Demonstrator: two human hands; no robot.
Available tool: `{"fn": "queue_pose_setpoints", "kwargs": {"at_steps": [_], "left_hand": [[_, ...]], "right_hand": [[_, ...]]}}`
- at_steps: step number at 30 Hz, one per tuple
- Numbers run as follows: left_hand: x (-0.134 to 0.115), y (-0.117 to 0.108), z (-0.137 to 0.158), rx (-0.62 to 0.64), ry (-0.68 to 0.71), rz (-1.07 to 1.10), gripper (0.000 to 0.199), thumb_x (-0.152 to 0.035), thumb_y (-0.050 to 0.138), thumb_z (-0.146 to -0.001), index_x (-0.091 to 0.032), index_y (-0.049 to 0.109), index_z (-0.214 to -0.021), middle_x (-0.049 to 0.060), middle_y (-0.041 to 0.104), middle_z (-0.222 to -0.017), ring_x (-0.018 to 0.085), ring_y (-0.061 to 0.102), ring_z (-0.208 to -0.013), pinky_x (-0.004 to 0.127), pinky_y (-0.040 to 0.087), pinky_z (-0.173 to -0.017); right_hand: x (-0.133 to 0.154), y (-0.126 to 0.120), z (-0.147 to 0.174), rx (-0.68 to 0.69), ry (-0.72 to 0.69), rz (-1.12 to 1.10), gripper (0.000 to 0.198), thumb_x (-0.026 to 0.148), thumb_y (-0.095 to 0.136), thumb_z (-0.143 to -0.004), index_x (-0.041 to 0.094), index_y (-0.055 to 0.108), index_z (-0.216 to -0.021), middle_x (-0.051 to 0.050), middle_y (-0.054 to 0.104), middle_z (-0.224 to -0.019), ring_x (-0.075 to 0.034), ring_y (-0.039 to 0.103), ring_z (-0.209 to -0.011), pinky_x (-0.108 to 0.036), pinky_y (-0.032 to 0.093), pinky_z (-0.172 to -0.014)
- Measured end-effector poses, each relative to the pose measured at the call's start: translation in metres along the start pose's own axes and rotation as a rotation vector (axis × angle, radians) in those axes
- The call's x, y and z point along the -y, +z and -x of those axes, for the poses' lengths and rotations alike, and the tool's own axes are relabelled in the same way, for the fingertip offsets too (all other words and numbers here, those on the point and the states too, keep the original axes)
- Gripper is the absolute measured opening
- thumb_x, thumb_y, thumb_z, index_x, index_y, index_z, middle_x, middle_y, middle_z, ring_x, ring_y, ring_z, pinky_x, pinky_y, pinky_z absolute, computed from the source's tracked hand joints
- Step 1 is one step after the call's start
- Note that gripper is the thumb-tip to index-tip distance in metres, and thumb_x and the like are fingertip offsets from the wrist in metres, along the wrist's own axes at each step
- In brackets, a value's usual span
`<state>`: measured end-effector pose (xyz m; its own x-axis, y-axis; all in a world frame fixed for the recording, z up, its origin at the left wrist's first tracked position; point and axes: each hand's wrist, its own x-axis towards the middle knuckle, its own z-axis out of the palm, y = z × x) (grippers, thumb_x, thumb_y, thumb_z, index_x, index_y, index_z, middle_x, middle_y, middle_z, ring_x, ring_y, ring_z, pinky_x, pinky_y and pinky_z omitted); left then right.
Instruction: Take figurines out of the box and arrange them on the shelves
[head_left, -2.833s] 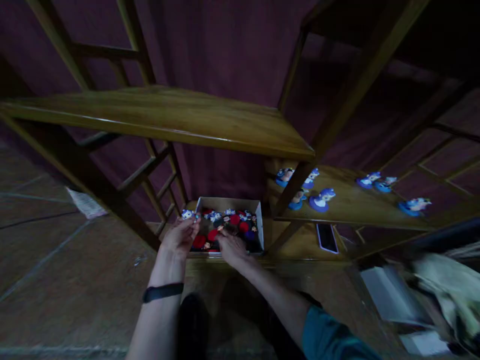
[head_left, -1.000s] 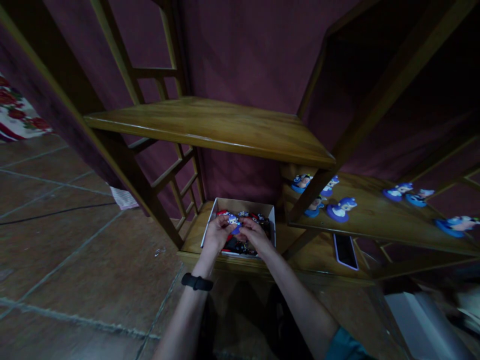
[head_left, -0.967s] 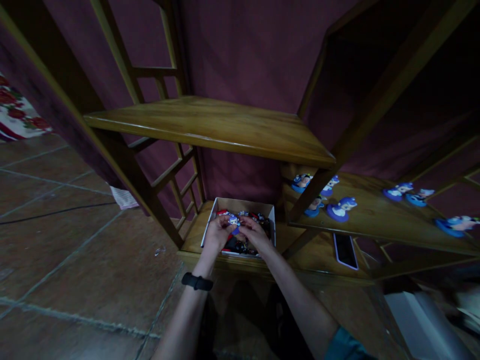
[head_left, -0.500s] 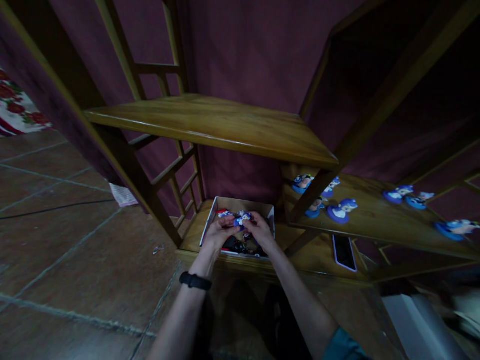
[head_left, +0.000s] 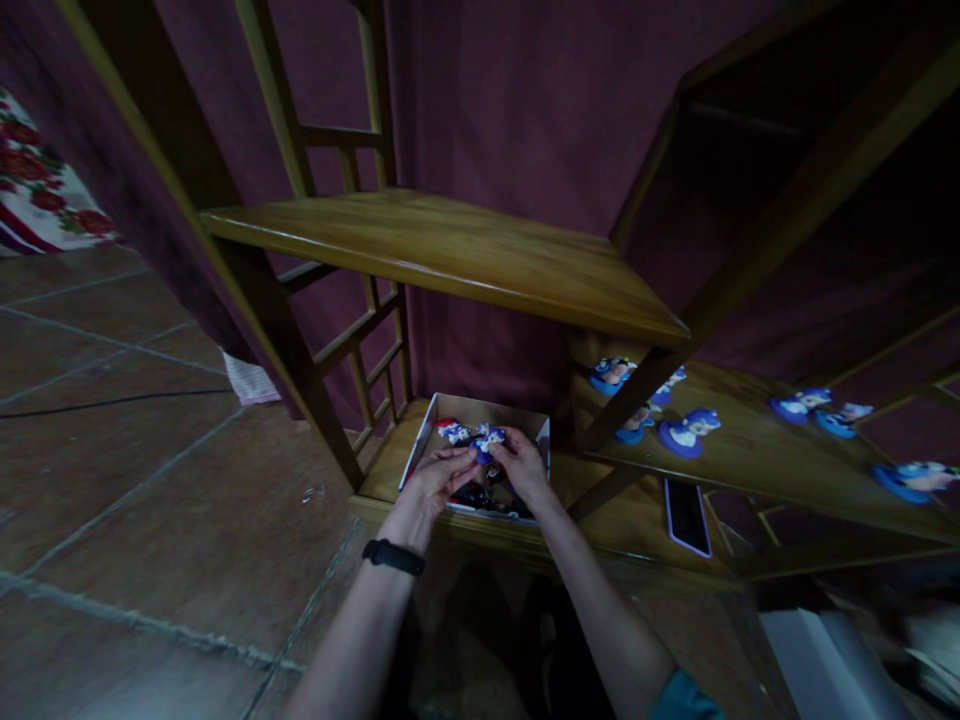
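A small purple-and-white figurine (head_left: 489, 440) is pinched between my two hands, just above an open cardboard box (head_left: 541, 436). My left hand (head_left: 437, 474) grips its base from the left, fingers closed. From the right, my right hand (head_left: 521, 464) closes its thumb and fingers on the figurine's side. Inside the box, another purple-and-white figurine (head_left: 454, 432) lies at the back left, close to my left fingers. Dark items with some red (head_left: 480, 495) fill the front of the box; their kind is hard to make out.
Several figurines on round bases stand on the shelf to the right, among them a purple one (head_left: 686, 432). Below them lies a phone (head_left: 687, 515). A wooden shelf board (head_left: 442, 250) overhangs the box, and a slanting post (head_left: 630, 395) rises at its right.
The camera view has shifted slightly, so the shelf appears a little further right. My left fingers have moved a bit lower on the figurine, which stays between both hands.
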<state>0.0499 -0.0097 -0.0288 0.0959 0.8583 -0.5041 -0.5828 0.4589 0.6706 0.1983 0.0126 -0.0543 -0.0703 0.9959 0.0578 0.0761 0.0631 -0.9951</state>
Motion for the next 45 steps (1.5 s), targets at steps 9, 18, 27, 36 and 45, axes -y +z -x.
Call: {"fn": "queue_pose_setpoints", "kwargs": {"at_steps": [9, 18, 27, 36, 45], "left_hand": [[0.002, -0.001, -0.003, -0.004, -0.004, 0.064, 0.010, 0.001, 0.069, -0.061, -0.007, 0.065, -0.067, 0.010, 0.067, -0.067, 0.015, 0.065, -0.060, 0.024, 0.056, -0.064], [0.002, -0.003, -0.002, -0.012, -0.076, 0.121, 0.009, 0.001, 0.065, -0.067, -0.008, 0.065, -0.068, 0.009, 0.067, -0.066, 0.015, 0.066, -0.061, 0.024, 0.057, -0.062], [0.008, 0.001, 0.003, -0.071, -0.035, 0.185, 0.010, 0.001, 0.064, -0.067, -0.009, 0.065, -0.067, 0.007, 0.067, -0.063, 0.014, 0.065, -0.057, 0.023, 0.056, -0.060], [0.012, 0.009, 0.006, -0.079, 0.040, 0.163, 0.010, 0.002, 0.064, -0.067, -0.008, 0.064, -0.065, 0.005, 0.065, -0.059, 0.012, 0.064, -0.057, 0.022, 0.055, -0.065], [0.008, 0.000, -0.005, -0.078, 0.051, 0.037, 0.007, -0.001, 0.063, -0.069, -0.008, 0.063, -0.067, 0.006, 0.065, -0.062, 0.011, 0.063, -0.057, 0.023, 0.055, -0.063]], "right_hand": [[0.000, -0.001, -0.001, -0.015, -0.011, 0.061, 0.028, 0.030, 0.058, -0.072, 0.021, 0.056, -0.099, -0.002, 0.065, -0.098, -0.017, 0.060, -0.090, -0.030, 0.045, -0.084], [0.001, 0.000, 0.002, 0.021, -0.073, 0.112, 0.032, 0.028, 0.059, -0.072, 0.021, 0.056, -0.103, -0.003, 0.065, -0.103, -0.017, 0.060, -0.094, -0.031, 0.045, -0.088], [0.008, 0.001, 0.005, 0.023, -0.068, 0.191, 0.031, 0.026, 0.059, -0.072, 0.024, 0.060, -0.103, -0.001, 0.067, -0.103, -0.018, 0.062, -0.093, -0.032, 0.046, -0.087], [0.003, -0.003, 0.006, 0.001, -0.143, 0.184, 0.029, 0.027, 0.057, -0.075, 0.024, 0.062, -0.103, -0.001, 0.068, -0.101, -0.019, 0.062, -0.093, -0.033, 0.046, -0.086], [-0.006, -0.001, 0.002, 0.081, -0.132, 0.063, 0.035, 0.031, 0.057, -0.075, 0.023, 0.059, -0.108, -0.003, 0.066, -0.104, -0.019, 0.061, -0.094, -0.034, 0.046, -0.087]]}}
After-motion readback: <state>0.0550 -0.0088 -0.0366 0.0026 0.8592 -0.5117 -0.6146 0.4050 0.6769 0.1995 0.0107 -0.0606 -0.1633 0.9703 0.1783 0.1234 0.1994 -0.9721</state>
